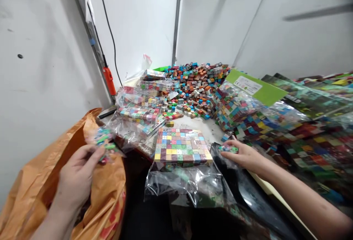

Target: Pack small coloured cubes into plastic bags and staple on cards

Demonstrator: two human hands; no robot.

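Head view: I take the cube block [182, 147], a flat square of coloured cubes on a clear bag [190, 184], as landmark. Left of it, my left hand [78, 175] is closed on a blurred handful of cubes [104, 142], over the orange bag [41, 181]. Just right of it, my right hand [244, 155] pinches a few cubes [228, 148]. Behind the block lies the loose pile [197, 85]; bagged sets [140, 111] sit behind-left.

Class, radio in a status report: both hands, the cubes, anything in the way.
Left hand gripping small cubes over orange bag. Right hand holding cubes beside flat cube block. Clear bags crowd the front.
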